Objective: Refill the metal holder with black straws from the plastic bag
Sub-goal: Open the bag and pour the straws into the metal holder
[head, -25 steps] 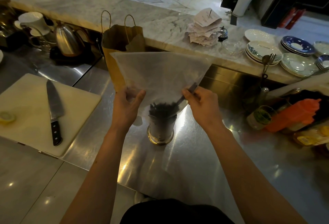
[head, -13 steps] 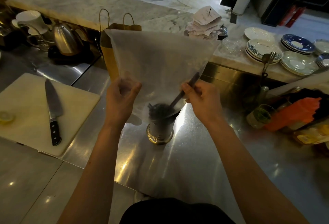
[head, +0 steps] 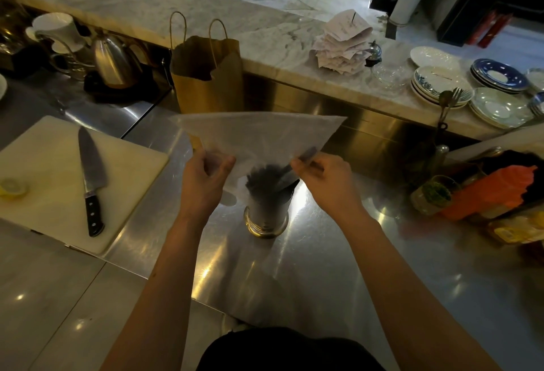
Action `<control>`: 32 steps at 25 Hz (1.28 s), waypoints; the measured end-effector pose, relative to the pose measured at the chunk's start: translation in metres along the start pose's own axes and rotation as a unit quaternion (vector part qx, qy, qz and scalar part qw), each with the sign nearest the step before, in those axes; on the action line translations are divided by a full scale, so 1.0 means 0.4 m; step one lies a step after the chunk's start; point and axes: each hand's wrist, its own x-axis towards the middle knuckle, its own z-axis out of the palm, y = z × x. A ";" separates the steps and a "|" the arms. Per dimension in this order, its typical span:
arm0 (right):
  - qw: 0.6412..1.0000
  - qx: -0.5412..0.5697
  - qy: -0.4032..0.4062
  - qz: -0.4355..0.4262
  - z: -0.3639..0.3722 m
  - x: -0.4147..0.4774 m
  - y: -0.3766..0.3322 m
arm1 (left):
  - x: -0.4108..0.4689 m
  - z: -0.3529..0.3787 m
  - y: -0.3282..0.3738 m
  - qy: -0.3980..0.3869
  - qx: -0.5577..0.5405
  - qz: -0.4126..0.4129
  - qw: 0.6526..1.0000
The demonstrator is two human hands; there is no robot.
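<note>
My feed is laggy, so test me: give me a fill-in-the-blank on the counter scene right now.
The left hand and right hand each pinch the plastic ____ above the metal holder.
The holder is filled with ____ straws.
A black-handled ____ lies on the cutting board.
Missing: bag; black; knife.

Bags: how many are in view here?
2. The plastic bag is held over the metal holder; the brown paper bag stands behind it on the steel counter. Others may be hidden.

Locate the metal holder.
Head view, centre: the holder stands on the steel counter beneath the bag, between the left hand and right hand, right of the cutting board.
</note>
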 end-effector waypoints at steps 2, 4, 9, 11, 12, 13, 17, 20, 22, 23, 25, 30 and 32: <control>0.999 0.034 0.020 -0.014 -0.006 -0.001 -0.009 | 0.004 -0.008 0.002 0.008 -0.004 0.005 1.000; 0.998 0.055 0.034 -0.023 -0.013 0.002 -0.024 | 0.011 -0.015 0.017 0.020 -0.021 0.008 1.000; 0.997 0.044 0.049 -0.046 -0.013 0.006 -0.027 | 0.016 -0.019 0.051 0.022 -0.048 0.024 0.998; 0.995 0.038 0.061 -0.065 -0.014 0.004 -0.029 | 0.016 -0.019 0.059 0.027 -0.050 0.033 0.998; 0.994 0.038 0.067 -0.077 -0.018 0.004 -0.031 | 0.017 -0.020 0.062 0.031 -0.050 0.041 0.997; 0.993 0.039 0.071 -0.082 -0.023 0.003 -0.036 | 0.016 -0.021 0.066 0.035 -0.052 0.048 0.997; 0.990 -0.007 0.084 -0.113 -0.048 0.010 -0.051 | 0.004 -0.017 0.075 0.040 -0.058 0.072 0.995; 0.988 -0.007 0.099 -0.118 -0.056 0.013 -0.053 | 0.000 -0.002 0.066 0.044 -0.040 0.079 0.995; 0.988 0.000 0.104 -0.118 -0.055 0.017 -0.055 | 0.001 0.001 0.061 0.049 -0.044 0.080 0.995; 0.987 0.003 0.108 -0.116 -0.058 0.020 -0.057 | 0.003 0.003 0.063 0.051 -0.048 0.080 0.994; 0.986 0.020 0.117 -0.115 -0.062 0.025 -0.061 | 0.006 0.004 0.064 0.055 -0.055 0.085 0.993; 0.982 0.067 0.146 -0.101 -0.075 0.026 -0.057 | -0.004 0.017 0.062 0.027 -0.082 0.059 0.995; 0.979 0.090 0.153 -0.096 -0.086 0.027 -0.055 | -0.007 0.023 0.061 0.011 -0.085 0.054 0.995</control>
